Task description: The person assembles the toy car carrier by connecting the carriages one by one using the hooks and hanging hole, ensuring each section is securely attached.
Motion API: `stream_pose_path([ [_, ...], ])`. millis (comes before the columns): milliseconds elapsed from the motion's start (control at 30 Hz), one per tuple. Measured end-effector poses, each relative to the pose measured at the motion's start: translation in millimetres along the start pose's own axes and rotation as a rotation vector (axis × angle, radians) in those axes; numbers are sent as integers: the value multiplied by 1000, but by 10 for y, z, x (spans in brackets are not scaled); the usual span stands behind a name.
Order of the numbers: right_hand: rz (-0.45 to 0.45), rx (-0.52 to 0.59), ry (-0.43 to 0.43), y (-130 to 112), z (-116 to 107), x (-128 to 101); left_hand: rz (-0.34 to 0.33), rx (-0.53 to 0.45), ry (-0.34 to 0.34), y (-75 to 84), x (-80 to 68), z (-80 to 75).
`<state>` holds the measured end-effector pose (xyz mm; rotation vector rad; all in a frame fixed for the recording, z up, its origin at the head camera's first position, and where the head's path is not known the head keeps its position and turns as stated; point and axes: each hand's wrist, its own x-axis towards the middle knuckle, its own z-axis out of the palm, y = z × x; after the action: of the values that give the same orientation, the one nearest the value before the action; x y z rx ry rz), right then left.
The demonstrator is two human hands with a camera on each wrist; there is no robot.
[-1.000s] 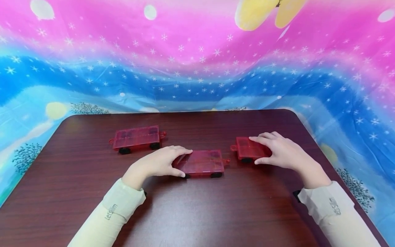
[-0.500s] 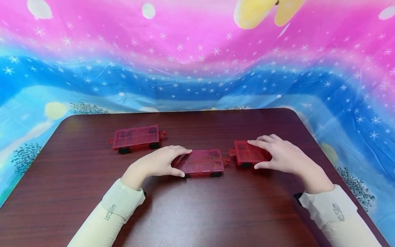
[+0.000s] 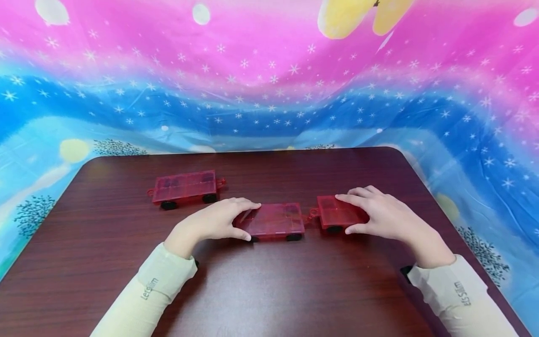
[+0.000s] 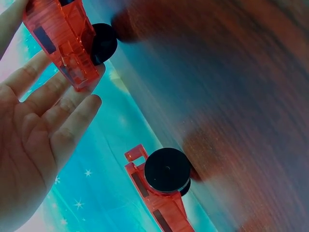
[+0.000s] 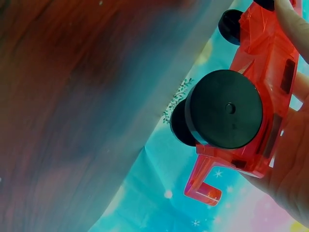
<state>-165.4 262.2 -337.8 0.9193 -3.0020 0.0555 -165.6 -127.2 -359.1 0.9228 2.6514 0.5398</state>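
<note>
Three translucent red toy wagons with black wheels are on the table in the head view. My left hand [image 3: 212, 220] grips the left end of the middle wagon [image 3: 277, 220], thumb on its near side and fingers over the far side. Around the right end of another wagon [image 3: 330, 210] my right hand [image 3: 379, 215] is curled, hiding that end. The ring on this wagon overlaps the middle wagon's hook; whether they are linked I cannot tell. In the right wrist view, the gripped wagon [image 5: 268, 92] shows its big black wheel and a bent red coupling [image 5: 200, 186].
The third wagon [image 3: 185, 187] stands apart at the back left, a coupling at each end; its wheel [image 4: 167, 170] appears low in the left wrist view. Behind the dark brown tabletop [image 3: 269, 290] hangs a pink and blue cloth [image 3: 261, 93] with snowflakes.
My right hand has brought its wagon toward me and slightly left, until its ring overlaps the middle wagon's hook. My left hand and the middle wagon have stayed in place.
</note>
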Motion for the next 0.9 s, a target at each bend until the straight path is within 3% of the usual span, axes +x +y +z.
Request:
stream_pose_path([
  [900, -3, 54, -7, -48, 99, 57, 8, -6, -3, 8, 0, -9],
])
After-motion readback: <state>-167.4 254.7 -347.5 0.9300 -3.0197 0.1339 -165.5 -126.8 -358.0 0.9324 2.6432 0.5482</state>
